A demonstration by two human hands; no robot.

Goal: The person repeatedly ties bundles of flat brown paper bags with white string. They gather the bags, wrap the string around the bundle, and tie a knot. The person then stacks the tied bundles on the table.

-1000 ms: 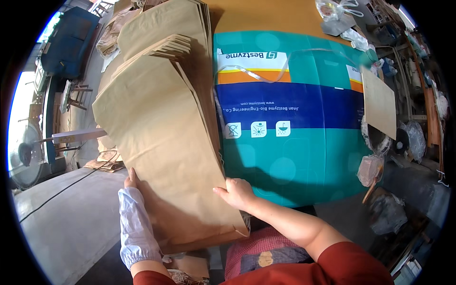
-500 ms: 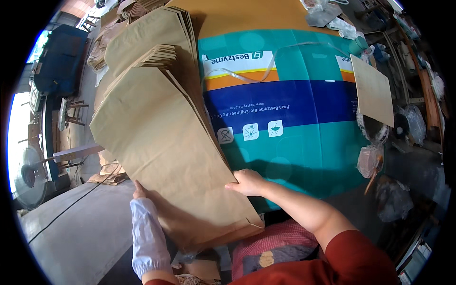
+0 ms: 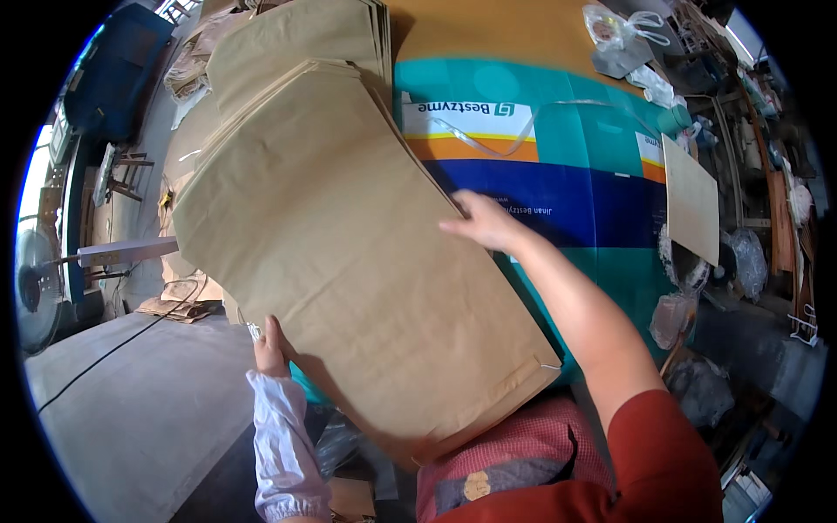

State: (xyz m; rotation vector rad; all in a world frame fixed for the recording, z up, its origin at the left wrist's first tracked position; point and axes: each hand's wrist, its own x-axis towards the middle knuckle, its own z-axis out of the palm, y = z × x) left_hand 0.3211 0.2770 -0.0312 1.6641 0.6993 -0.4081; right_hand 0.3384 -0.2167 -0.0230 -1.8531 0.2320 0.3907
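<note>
A thick stack of brown paper bags [image 3: 349, 253] lies slanted in front of me, its near end reaching toward my lap. My left hand [image 3: 272, 349] grips the stack's left edge, thumb up along the side and the other fingers mostly hidden. A small whitish scrap [image 3: 255, 332] shows by that hand. On the right edge, farther up, my right hand [image 3: 484, 222] pinches the sheets, its thumb on top and some fingers out of sight. Beyond lies a second pile of brown bags [image 3: 296, 44], partly covered by the first.
A teal and blue printed sheet [image 3: 610, 288] covers the work surface, with a clear plastic strip [image 3: 479, 144] across it. At the right stands a pale board [image 3: 693, 200]. A grey tabletop [image 3: 148, 392] with a black cable [image 3: 105, 356] is at left, near a fan [image 3: 39, 283].
The stack has shifted right, and its fanned far end now looks more even. My right hand has moved farther up the right edge; my left hand has moved slightly right.
</note>
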